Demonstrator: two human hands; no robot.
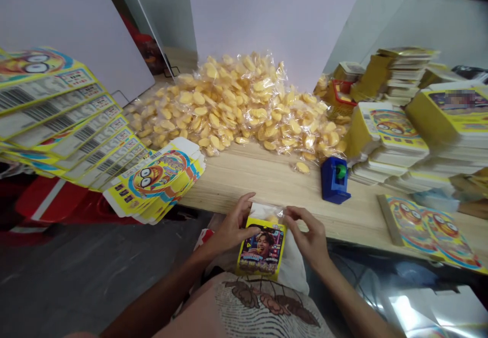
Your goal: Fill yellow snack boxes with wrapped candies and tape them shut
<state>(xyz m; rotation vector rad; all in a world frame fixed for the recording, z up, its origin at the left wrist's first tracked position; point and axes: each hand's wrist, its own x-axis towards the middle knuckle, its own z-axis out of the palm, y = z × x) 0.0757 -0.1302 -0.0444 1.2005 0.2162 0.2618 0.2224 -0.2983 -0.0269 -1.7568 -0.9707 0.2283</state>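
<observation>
The left hand (232, 224) is half closed, and its fingers lie over the upper left corner of a small yellow box (261, 246), held low above the person's lap. The box has a printed photo on its front. The right hand (307, 235) is also half closed, with the thumb and fingers coming together at a clear packet (267, 211) that sticks out from the top of the box; I cannot tell if they really grip it. The box seems to be thin card, so it should be light and quite stiff, but its corners can bend. It is best held by its flat sides. The packet looks soft and slippery, so its top edge is the better place to pinch.

Under the box lies a white bag (294, 267). Farther away, on the wooden table (247, 175), stand a blue tape dispenser (334, 180) and a pile of clear packets (229, 104) with yellow chips inside, which are probably light and fragile. One small packet (302, 167) lies apart from the pile. Printed yellow box blanks (154, 180) are stacked on the left, and more stacks (392, 134) stand on the right, near a red basket (342, 96).
</observation>
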